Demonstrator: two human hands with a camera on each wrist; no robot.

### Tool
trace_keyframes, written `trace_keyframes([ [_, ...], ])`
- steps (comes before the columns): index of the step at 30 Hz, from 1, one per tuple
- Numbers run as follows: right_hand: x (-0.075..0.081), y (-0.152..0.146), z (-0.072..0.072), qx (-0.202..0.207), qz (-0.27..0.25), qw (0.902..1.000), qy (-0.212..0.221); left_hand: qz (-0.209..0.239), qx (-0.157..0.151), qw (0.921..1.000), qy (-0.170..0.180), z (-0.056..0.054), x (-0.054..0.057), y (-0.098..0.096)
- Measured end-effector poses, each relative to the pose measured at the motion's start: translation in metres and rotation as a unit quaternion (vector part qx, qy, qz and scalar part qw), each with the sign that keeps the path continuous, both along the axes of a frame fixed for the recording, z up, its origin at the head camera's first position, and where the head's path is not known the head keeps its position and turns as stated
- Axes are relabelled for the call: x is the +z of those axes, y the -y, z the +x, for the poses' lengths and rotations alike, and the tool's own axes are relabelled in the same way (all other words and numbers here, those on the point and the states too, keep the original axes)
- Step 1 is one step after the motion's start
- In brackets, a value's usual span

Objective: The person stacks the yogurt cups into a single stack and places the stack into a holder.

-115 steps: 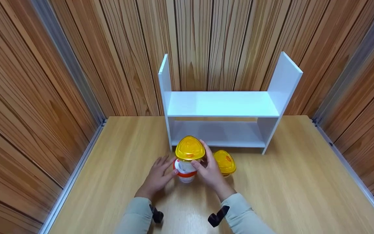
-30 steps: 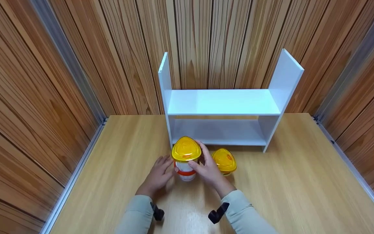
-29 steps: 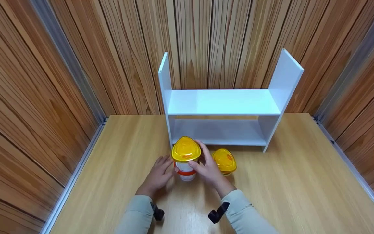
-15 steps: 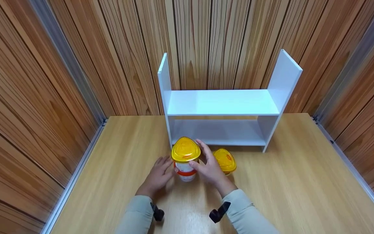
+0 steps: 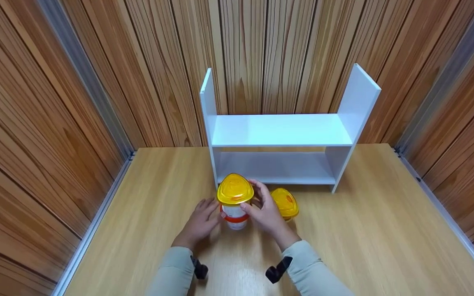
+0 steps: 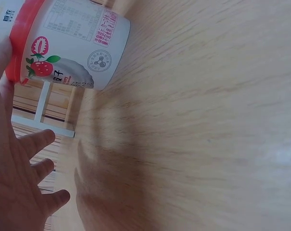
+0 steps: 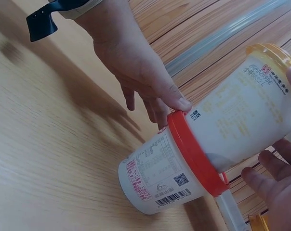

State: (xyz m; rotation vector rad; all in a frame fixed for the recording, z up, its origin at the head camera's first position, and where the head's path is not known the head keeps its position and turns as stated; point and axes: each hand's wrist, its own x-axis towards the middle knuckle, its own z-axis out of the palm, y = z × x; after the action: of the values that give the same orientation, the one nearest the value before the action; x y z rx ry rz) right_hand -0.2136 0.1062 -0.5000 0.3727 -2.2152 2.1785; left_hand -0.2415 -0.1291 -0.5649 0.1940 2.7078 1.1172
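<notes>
Two yogurt cups stand stacked on the table in front of the shelf. The lower cup (image 6: 78,43) is white with a red lid (image 7: 196,154) and a strawberry print. On that lid sits the upper white cup (image 7: 246,106) with a yellow, rounded-triangular lid (image 5: 235,189). My left hand (image 5: 199,225) touches the red lid with its thumb, the other fingers straight and spread. My right hand (image 5: 268,213) holds the upper cup from the right, thumb in front and fingers curved behind. Another yellow-lidded cup (image 5: 285,203) stands right behind the right hand, its lower part hidden.
A white two-tier shelf (image 5: 282,130) with raised side panels stands behind the cups, close to the stack. Wood-patterned walls (image 5: 163,74) surround the wooden table (image 5: 154,185) on the back and both sides.
Since the earliest frame, the upper cup has moved slightly left and now sits over the red lid. The right fingers shifted a little in the last half second; the left hand stays put.
</notes>
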Motion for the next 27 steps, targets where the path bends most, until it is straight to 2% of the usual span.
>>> trace_keyframes([
  [4, 0.002, -0.002, 0.002, -0.01, 0.002, 0.9999, -0.001, 0.004, 0.0, 1.0, 0.005, -0.001, -0.001, 0.001],
  [14, 0.016, -0.015, 0.003, -0.015, 0.002, 0.9988, -0.046, 0.01, -0.004, 0.9999, 0.011, -0.001, -0.002, 0.002],
  [19, 0.02, -0.025, 0.003, -0.018, 0.019, 0.9971, -0.072, 0.02, 0.0, 0.9996, 0.018, -0.001, -0.002, 0.002],
  [27, 0.025, -0.044, 0.001, -0.022, 0.045, 0.9921, -0.116, 0.004, -0.008, 0.9998, 0.02, -0.006, -0.003, 0.001],
])
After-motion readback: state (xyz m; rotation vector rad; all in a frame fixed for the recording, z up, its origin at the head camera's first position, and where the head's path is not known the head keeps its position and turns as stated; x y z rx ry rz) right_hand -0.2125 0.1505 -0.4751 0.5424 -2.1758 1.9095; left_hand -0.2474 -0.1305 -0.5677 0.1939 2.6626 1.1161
